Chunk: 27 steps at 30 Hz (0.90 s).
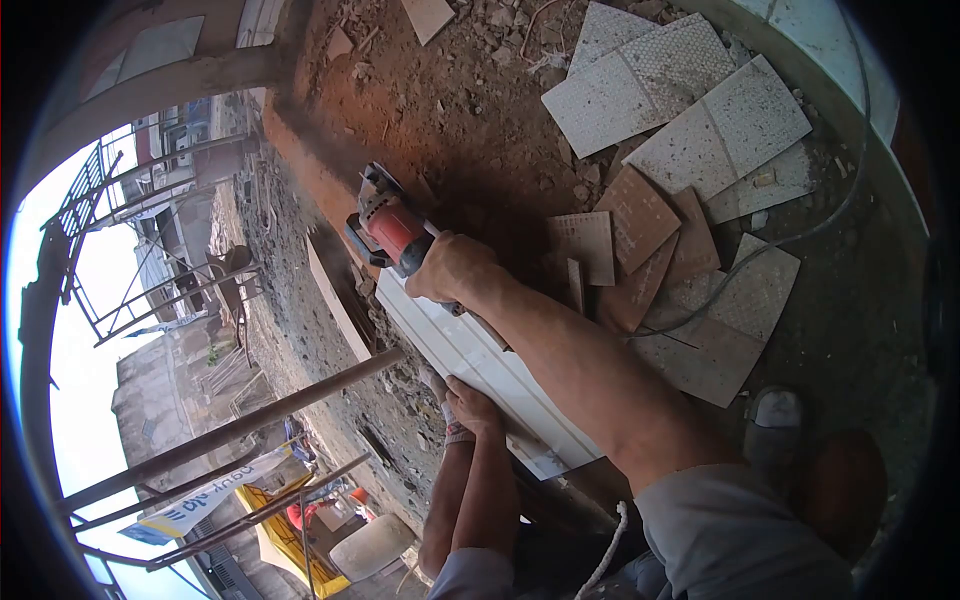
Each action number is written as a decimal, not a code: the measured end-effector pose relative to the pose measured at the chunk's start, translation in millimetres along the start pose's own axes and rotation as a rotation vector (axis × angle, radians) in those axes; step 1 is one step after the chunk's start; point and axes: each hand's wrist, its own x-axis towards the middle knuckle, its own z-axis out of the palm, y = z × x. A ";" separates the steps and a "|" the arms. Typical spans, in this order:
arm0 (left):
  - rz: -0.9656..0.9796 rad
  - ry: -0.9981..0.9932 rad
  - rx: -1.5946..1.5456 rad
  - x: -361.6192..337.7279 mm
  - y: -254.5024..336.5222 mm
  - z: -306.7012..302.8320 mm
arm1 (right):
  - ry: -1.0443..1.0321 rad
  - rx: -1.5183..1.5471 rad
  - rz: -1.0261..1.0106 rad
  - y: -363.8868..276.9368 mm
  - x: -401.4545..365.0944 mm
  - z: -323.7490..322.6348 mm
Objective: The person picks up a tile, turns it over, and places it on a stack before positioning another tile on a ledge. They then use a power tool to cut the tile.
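My right hand (455, 268) is wrapped round the body of a red and black power cutter (393, 228), its metal guard pointing away from me. The cutter sits at the far end of a long pale tile (490, 375) with stripes along it. Dark dust hangs around the cutter, and its blade is hidden. At the tile's left edge, my left hand (473, 408) grips with its fingers curled against the side. Close beside it lies another forearm (446, 505) with a grey cuff or glove at the wrist, seemingly another person's; its fingers are mostly hidden.
Several patterned white tiles (715, 130) and brown tiles (637, 220) lie on the dirt to the right. A grey cable (790, 238) runs among them. Rusty metal poles (235, 425) cross the left side above rubble. A shoe (775, 420) stands at lower right.
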 end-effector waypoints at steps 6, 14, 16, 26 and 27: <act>0.061 0.011 -0.008 7.9 -11.1 2.0 | 0.006 0.007 0.011 -2.2 -8.1 -3.7; -0.048 0.004 -0.114 -14.2 20.4 1.0 | 0.009 0.005 0.023 0.2 -8.9 -1.3; -0.020 0.004 -0.088 -15.6 22.1 1.0 | 0.004 -0.004 0.030 1.0 -9.2 -1.1; -0.045 0.003 -0.117 -13.9 18.8 3.7 | 0.000 -0.007 0.040 1.8 -14.2 -3.3; 0.024 0.066 -0.128 -11.6 14.4 7.0 | 0.000 -0.007 0.035 2.5 -14.1 -3.0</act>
